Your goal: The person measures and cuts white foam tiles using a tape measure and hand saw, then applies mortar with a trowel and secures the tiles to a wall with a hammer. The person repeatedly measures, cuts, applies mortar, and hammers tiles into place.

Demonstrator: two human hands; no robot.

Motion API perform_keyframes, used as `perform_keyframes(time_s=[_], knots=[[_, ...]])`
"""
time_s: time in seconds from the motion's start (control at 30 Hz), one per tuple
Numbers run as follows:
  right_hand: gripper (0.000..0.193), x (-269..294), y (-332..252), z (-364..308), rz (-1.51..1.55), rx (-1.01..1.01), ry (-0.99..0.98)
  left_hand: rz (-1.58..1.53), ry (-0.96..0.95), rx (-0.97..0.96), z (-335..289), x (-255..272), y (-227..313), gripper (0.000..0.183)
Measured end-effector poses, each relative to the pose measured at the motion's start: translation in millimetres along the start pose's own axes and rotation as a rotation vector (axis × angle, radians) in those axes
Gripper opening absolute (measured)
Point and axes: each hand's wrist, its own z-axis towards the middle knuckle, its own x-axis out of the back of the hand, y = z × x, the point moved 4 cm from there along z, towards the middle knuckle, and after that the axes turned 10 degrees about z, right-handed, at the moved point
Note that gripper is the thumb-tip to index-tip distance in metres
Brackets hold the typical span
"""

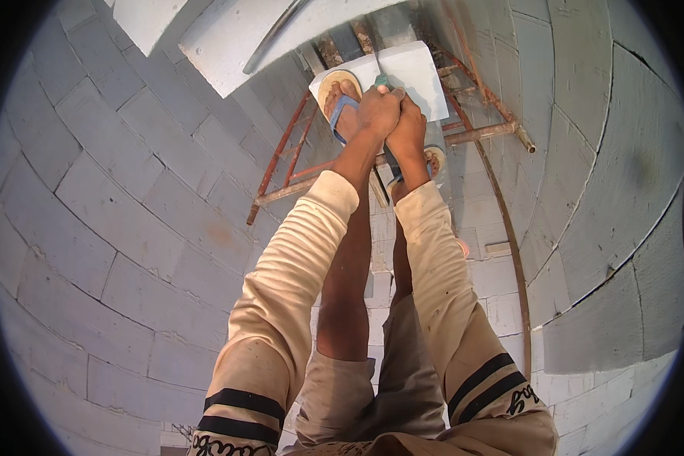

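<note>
Both fists are stretched out ahead of me, pressed close together around a green-handled tool (382, 79). A thin dark strip, seen edge-on, runs away from its handle; the tool's exact kind does not show. My left hand (378, 112) wraps the handle, fingers closed. Closed against it on the right is my right hand (407, 125), its grip partly hidden. Just beyond and under the hands lies a flat white block (425, 76). On the block's left part rests my left foot in a blue-strapped flip-flop (339, 102). My right foot (433, 159) is mostly hidden behind my right wrist.
Rusty red trestle frames (281, 152) flank the spot where I stand, with a crossbar (482, 133) on the right. Grey block walls (144, 182) rise on both sides. A large white slab (235, 38) lies at the upper left, bearing a curved metal strip (275, 34).
</note>
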Motion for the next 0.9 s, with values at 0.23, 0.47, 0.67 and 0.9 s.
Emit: perform_keyframes(time_s=[0.23,0.47,0.67,0.9], knots=[[0.043,59,-7,-221,0.058,0.09,0.08,-0.104,-0.189,-0.155,-222,-4,-50,0.057],[0.039,5,-9,-7,-0.112,-0.037,0.016,-0.121,-0.007,-0.031,0,-1,-7,0.037],[0.045,59,-1,-196,0.097,0.081,0.04,-0.084,-0.158,-0.172,-202,-8,-42,0.056],[0.036,4,7,-42,-0.134,-0.083,-0.006,-0.107,-0.085,-0.106,-56,6,-10,0.042]])
